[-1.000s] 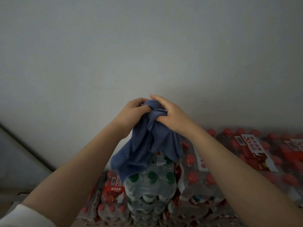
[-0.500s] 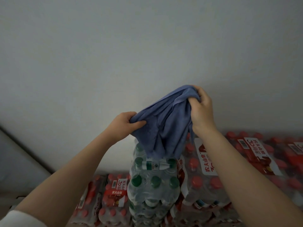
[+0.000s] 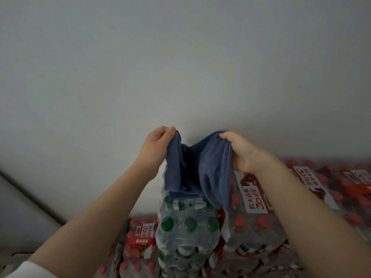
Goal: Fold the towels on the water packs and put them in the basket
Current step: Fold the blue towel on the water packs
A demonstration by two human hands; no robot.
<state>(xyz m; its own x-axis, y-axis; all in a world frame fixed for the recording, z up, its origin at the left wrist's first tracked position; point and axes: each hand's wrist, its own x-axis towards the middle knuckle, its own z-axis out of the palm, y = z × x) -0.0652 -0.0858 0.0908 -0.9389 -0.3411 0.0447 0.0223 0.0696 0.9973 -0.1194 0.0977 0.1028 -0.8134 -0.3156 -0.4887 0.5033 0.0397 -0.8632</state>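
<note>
2 hands (image 3: 155, 144) (image 3: 240, 152), soft blue towel (image 3: 197, 169) between

Single head view, facing forward, wall (image 3: 180, 67) close ahead

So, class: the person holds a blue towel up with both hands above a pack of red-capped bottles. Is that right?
Not quite. In the head view the blue towel, held by the left hand and right hand, hangs above the green-capped bottle pack; the red-capped packs lie beside it.
</note>
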